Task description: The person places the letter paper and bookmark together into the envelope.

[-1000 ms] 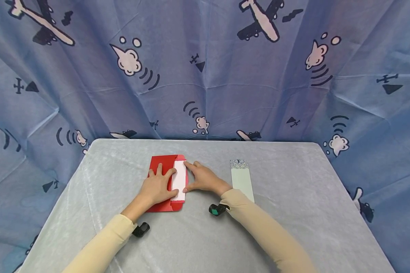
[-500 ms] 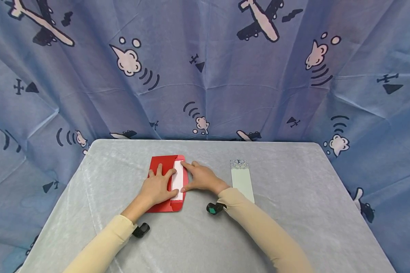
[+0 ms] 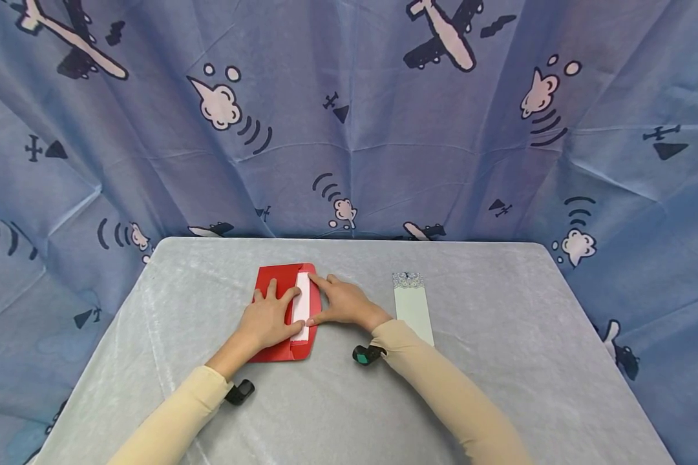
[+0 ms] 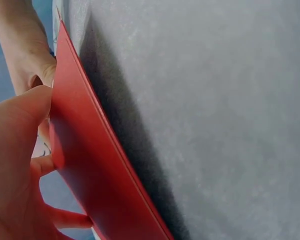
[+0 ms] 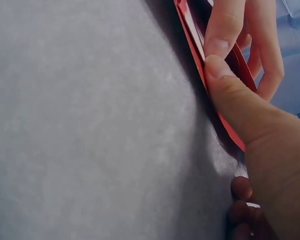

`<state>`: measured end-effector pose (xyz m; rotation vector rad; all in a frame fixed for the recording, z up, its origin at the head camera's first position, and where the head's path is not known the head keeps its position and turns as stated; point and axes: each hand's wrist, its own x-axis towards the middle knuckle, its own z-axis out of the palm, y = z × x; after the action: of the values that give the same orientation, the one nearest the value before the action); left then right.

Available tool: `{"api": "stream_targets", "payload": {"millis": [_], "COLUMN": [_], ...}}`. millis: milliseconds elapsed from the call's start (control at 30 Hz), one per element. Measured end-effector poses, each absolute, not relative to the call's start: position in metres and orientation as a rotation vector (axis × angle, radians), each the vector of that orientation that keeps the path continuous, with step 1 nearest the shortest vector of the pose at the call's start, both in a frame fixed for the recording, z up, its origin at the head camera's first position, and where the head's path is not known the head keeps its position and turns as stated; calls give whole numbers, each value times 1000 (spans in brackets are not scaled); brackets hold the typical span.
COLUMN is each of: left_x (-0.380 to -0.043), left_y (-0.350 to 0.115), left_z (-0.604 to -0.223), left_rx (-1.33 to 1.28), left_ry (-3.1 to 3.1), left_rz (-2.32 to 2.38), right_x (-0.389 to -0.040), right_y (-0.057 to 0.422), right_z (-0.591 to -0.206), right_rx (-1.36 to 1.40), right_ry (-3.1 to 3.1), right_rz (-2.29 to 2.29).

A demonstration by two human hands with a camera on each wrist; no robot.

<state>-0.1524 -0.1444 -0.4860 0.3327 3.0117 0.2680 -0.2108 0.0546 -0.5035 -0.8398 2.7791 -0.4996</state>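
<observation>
A red envelope lies on the table left of centre, its flap unfolded to the right. A white card or folded paper sits partly inside it, a narrow strip showing at the opening. My left hand rests spread across the envelope, thumb and index finger reaching the strip. At the strip's right edge my right hand touches with thumb and index finger set wide apart. In the left wrist view the envelope appears side-on beneath the left hand. The right thumb lies at the envelope's edge in the right wrist view.
A pale green slip with a patterned top end lies to the right, its lower end by the right sleeve. A light grey cloth covers the table. Behind its far edge hangs a blue curtain printed with airplanes.
The white strip has slid left, further into the envelope, so less of it shows. My right hand has shifted slightly left with it. The left hand has stayed in place.
</observation>
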Motion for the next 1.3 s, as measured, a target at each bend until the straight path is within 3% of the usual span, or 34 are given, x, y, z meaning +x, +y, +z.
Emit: {"api": "stream_targets", "payload": {"millis": [1300], "left_x": [-152], "left_y": [-144], "left_z": [-487], "left_rx": [352], "left_ry": [3008], "left_rz": [240], "right_x": [-210], "right_y": [39], "right_z": [-506], "right_rx": [-756], "right_ry": [2905], "right_rz": [-409]}}
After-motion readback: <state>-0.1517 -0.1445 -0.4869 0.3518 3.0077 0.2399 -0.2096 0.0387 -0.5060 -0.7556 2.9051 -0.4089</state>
